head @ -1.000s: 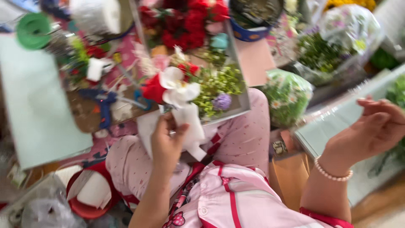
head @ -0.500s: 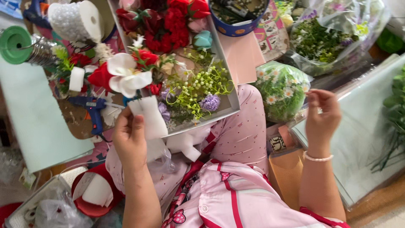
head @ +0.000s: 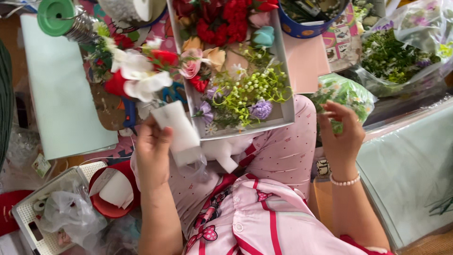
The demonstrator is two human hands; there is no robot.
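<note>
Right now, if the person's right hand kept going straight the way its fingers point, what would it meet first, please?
The right hand points up and slightly left, with its fingertips at the clear bag of green and white flowers. That bag would probably come first; it may already be touching, though depth is unclear.

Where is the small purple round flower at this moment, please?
In the head view, the small purple round flower lies in the near right corner of the shallow grey tray on the person's lap, beside the green sprig with pale berries.
</note>
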